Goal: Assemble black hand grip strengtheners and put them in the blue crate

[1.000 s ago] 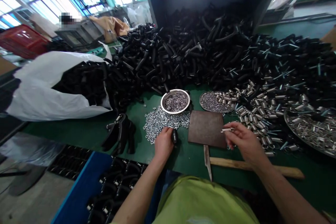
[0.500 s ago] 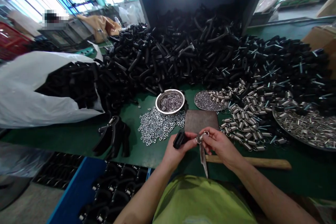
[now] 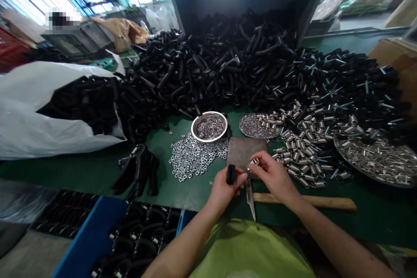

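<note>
My left hand (image 3: 225, 189) is closed round a black plastic part (image 3: 231, 174), whose dark end sticks up past the fingers. In my right hand (image 3: 273, 177), thumb and fingertips pinch a small metal spring (image 3: 254, 162) with a coiled body. The two hands are close together but apart, in front of a flat metal block (image 3: 246, 152). Below them a pointed metal blade (image 3: 250, 202) lies on the green table, beside a wooden handle (image 3: 312, 201) that runs off to the right.
Loose nuts (image 3: 189, 156) lie left of the block, by a steel bowl (image 3: 224, 132) of small metal pieces. Many springs (image 3: 301, 147) and a tray of pins (image 3: 378, 156) are at right. Black parts (image 3: 208, 65) are heaped behind. A blue crate (image 3: 76, 230) stands lower left.
The spring has come away from the left hand's fingertips and is now held apart in my right hand. My left hand has turned the black part more upright.
</note>
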Motion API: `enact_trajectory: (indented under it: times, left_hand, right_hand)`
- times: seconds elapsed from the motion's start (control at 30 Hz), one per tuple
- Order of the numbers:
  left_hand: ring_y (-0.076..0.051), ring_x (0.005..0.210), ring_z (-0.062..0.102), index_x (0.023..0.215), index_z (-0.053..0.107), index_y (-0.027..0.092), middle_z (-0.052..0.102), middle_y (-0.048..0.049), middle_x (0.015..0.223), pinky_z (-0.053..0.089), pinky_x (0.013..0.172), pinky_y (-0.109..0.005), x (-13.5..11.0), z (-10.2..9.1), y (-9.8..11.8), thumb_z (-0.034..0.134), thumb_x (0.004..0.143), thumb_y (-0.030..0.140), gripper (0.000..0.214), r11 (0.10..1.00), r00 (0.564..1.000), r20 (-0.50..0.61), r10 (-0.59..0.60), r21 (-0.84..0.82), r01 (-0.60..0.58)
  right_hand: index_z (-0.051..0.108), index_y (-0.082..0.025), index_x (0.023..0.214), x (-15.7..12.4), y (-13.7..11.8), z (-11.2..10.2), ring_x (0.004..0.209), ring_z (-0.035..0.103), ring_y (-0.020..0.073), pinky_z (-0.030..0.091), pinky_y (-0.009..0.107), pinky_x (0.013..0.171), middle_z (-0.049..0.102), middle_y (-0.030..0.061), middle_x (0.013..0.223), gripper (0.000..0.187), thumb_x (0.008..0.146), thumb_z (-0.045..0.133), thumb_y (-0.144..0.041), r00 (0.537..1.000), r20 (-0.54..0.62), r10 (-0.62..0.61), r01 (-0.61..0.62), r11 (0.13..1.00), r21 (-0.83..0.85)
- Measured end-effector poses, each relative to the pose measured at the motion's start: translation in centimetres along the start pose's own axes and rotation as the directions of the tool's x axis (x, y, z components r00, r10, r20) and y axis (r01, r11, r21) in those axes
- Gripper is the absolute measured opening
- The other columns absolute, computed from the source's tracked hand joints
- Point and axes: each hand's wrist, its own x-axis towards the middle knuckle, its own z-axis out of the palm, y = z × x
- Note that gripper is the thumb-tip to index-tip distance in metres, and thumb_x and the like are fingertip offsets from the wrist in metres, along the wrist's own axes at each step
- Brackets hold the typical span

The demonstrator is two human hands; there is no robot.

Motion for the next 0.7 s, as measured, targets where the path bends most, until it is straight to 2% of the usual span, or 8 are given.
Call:
enact_trajectory:
  times: [0.07, 0.13, 0.27, 0.4, 0.47, 0.53, 0.6, 0.7]
  left_hand:
    - [-0.007, 0.041, 0.039, 0.075, 0.056, 0.016, 0.048, 0.0048, 0.053, 0.031, 0.042, -0.020, 0.4, 0.8, -0.2, 0.069, 0.067, 0.036, 0.025, 0.965, 0.987, 0.071, -0.144, -0.209, 0.156]
    - [-0.006, 0.041, 0.037, 0.071, 0.053, 0.016, 0.044, 0.0059, 0.050, 0.030, 0.042, -0.020, 0.7, 1.4, -0.1, 0.071, 0.064, 0.033, 0.026, 0.904, 0.963, 0.162, -0.214, -0.340, 0.258]
    - [-0.007, 0.043, 0.039, 0.073, 0.053, 0.015, 0.043, 0.0061, 0.049, 0.030, 0.044, -0.020, 0.9, 2.3, 0.3, 0.069, 0.064, 0.029, 0.023, 0.865, 0.948, 0.221, -0.228, -0.402, 0.301]
    - [-0.007, 0.045, 0.039, 0.082, 0.055, 0.015, 0.044, 0.0062, 0.053, 0.031, 0.045, -0.020, 0.8, 2.8, 0.4, 0.067, 0.065, 0.029, 0.025, 0.890, 0.959, 0.208, -0.192, -0.376, 0.259]
    - [-0.007, 0.046, 0.038, 0.085, 0.055, 0.015, 0.043, 0.0066, 0.053, 0.031, 0.046, -0.020, 0.6, 2.8, 0.5, 0.066, 0.067, 0.032, 0.026, 0.920, 0.973, 0.165, -0.163, -0.331, 0.210]
    - [-0.008, 0.048, 0.039, 0.087, 0.056, 0.015, 0.045, 0.0058, 0.056, 0.031, 0.048, -0.020, 0.4, 2.6, 0.8, 0.065, 0.069, 0.036, 0.029, 0.965, 0.990, 0.086, -0.111, -0.227, 0.128]
    - [-0.010, 0.056, 0.043, 0.088, 0.058, 0.015, 0.052, 0.0027, 0.063, 0.032, 0.051, -0.021, 0.2, 2.2, 1.1, 0.067, 0.068, 0.040, 0.032, 0.998, 0.998, 0.053, -0.025, -0.062, 0.028]
    - [-0.013, 0.064, 0.047, 0.086, 0.060, 0.015, 0.058, -0.0012, 0.074, 0.034, 0.054, -0.021, -0.2, 1.7, 1.5, 0.068, 0.068, 0.042, 0.033, 0.991, 0.991, 0.128, 0.049, 0.117, -0.064]
  right_hand:
    - [0.056, -0.022, 0.091, -0.1, -0.7, -0.4, 0.061, 0.054, 0.0127, 0.041, 0.024, 0.054, 0.055, -0.0035, 0.068, 0.019, 0.081, 0.058, -0.037, 1.000, -0.019, -0.022, 0.021, 0.999, -0.031]
    - [0.056, -0.022, 0.091, -0.2, -1.5, -0.6, 0.059, 0.054, 0.0129, 0.041, 0.024, 0.054, 0.056, -0.0034, 0.067, 0.019, 0.080, 0.058, -0.038, 0.999, -0.034, -0.031, 0.030, 0.999, -0.026]
    - [0.056, -0.022, 0.090, -0.5, -2.5, -0.3, 0.061, 0.057, 0.0139, 0.043, 0.026, 0.058, 0.060, -0.0022, 0.070, 0.016, 0.081, 0.058, -0.035, 0.997, -0.049, -0.066, 0.062, 0.995, -0.075]
    - [0.058, -0.022, 0.087, -0.4, -2.1, 0.1, 0.067, 0.057, 0.0158, 0.041, 0.028, 0.064, 0.061, -0.0008, 0.074, 0.011, 0.081, 0.057, -0.031, 0.992, -0.053, -0.110, 0.093, 0.962, -0.256]
    - [0.058, -0.022, 0.086, -0.2, -1.6, 0.2, 0.070, 0.056, 0.0170, 0.040, 0.029, 0.065, 0.060, 0.0004, 0.077, 0.011, 0.080, 0.057, -0.031, 0.990, -0.072, -0.121, 0.092, 0.941, -0.324]
    - [0.057, -0.022, 0.086, -0.1, -1.0, 0.1, 0.071, 0.055, 0.0170, 0.040, 0.029, 0.065, 0.059, 0.0003, 0.076, 0.012, 0.081, 0.055, -0.033, 0.994, -0.061, -0.092, 0.071, 0.958, -0.278]
    - [0.055, -0.022, 0.085, 0.1, -0.4, 0.1, 0.069, 0.054, 0.0159, 0.040, 0.028, 0.063, 0.057, -0.0010, 0.074, 0.014, 0.083, 0.052, -0.036, 0.999, -0.032, -0.036, 0.030, 0.985, -0.171]
    - [0.054, -0.022, 0.085, 0.5, 0.3, -0.3, 0.067, 0.054, 0.0151, 0.040, 0.026, 0.061, 0.056, -0.0021, 0.071, 0.018, 0.084, 0.050, -0.039, 1.000, 0.004, 0.009, -0.009, 0.995, -0.099]
